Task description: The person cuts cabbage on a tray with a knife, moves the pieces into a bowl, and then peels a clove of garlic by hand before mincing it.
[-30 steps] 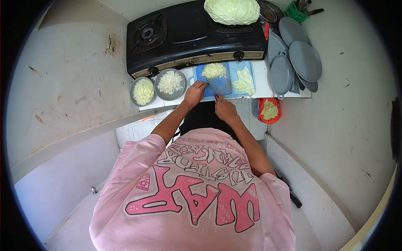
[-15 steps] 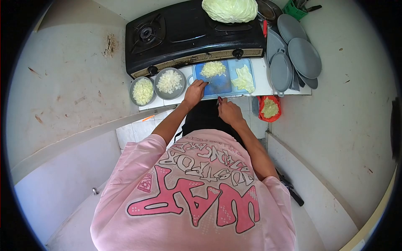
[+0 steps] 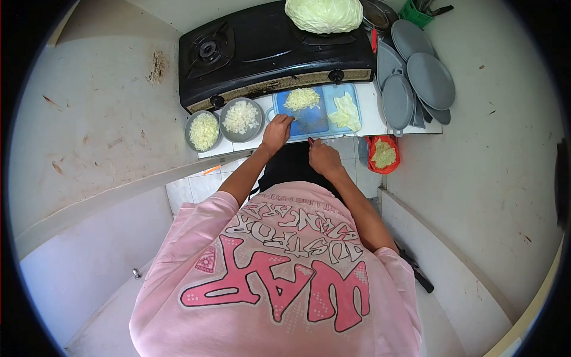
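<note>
My left hand (image 3: 278, 132) is at the lower left corner of the blue cutting board (image 3: 309, 124), its fingers closed; what they hold, if anything, is too small to name. My right hand (image 3: 324, 157) is closed round a dark red handle (image 3: 310, 141) at the board's front edge; the rest of that tool is not distinguishable. Shredded cabbage (image 3: 302, 99) lies in a pile at the back of the board. To its right is a flat piece of cabbage leaf (image 3: 345, 113).
Left of the board stand a bowl of chopped white pieces (image 3: 241, 117) and a bowl of shredded cabbage (image 3: 203, 131). Behind is a black stove (image 3: 267, 50) bearing a cabbage head (image 3: 326, 15). Grey plates (image 3: 431, 80) and a red bag (image 3: 383, 154) are at right.
The view has shifted very slightly. Both hands stay in nearly the same places beside the board, and the cabbage looks unchanged.
</note>
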Tool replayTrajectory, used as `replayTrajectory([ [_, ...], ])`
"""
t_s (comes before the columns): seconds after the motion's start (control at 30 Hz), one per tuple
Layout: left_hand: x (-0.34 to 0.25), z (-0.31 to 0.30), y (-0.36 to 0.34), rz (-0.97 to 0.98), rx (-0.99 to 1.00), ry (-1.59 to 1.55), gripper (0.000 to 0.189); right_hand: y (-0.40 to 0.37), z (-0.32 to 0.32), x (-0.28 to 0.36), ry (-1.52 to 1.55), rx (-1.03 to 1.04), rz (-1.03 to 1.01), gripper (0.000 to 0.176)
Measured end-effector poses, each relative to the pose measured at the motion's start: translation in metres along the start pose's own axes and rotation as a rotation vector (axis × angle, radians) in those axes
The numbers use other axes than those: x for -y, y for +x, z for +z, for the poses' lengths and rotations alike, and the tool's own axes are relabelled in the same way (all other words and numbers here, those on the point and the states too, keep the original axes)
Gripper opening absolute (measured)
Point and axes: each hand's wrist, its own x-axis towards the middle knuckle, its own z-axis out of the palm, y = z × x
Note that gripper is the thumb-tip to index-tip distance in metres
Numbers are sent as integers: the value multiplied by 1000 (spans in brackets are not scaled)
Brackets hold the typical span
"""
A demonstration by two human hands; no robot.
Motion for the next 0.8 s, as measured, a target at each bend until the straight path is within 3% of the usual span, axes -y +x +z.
replayTrajectory([
  [0.2,-3,3,0,-33,-22,7,21,-2,7,-8,-6,-100,-48,31],
  [0.8,-2,6,-1,-58,-39,7,19,3,4,6,-74,-28,-33,21],
])
